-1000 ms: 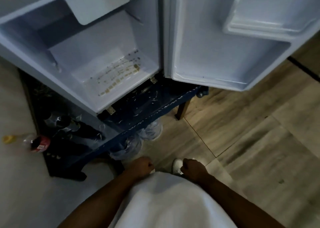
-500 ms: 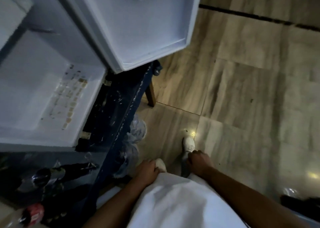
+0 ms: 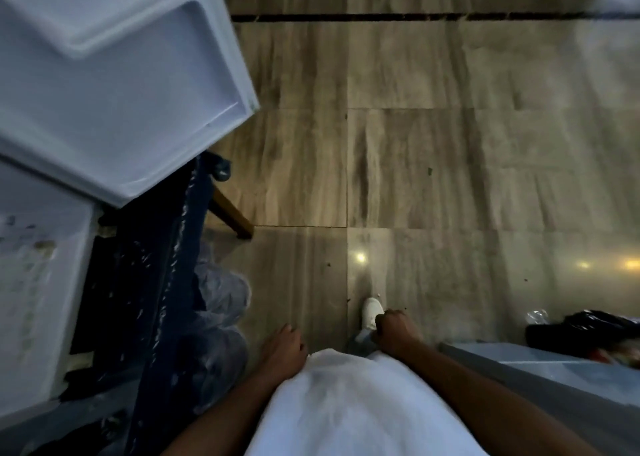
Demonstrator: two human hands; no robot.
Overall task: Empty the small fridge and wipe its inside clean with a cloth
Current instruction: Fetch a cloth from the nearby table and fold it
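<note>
- The left hand (image 3: 282,346) hangs at about 6 o'clock, just left of a white shirt (image 3: 349,403), its fingers loosely curled with nothing in them.
- The right hand (image 3: 394,327) hangs a little to the right of it, fingers curled into a loose fist; it seems to hold nothing, though the blur leaves that unsure.
- The two hands are apart, with the shirt front between them.
- Just beyond the right hand a white shoe (image 3: 371,313) stands on the tiled floor (image 3: 433,161).
- The small fridge (image 3: 31,300) lies at 9 o'clock, well apart from both hands and nearer the left one; its floor shows brownish stains.
- Its open door (image 3: 114,92) reaches toward 10 o'clock, inner side facing the camera.
- Between the fridge and the left hand stands a dark blue stand (image 3: 152,282) with a wooden leg (image 3: 232,216), the fridge resting on it.
- Crumpled clear plastic (image 3: 221,293) lies under the stand's edge, near the left hand.
- At 4 o'clock sits a grey surface (image 3: 540,376), with a black bag (image 3: 585,331) beyond it at 3 o'clock.
- A dark joint line (image 3: 415,17) crosses the floor at 12 o'clock.
</note>
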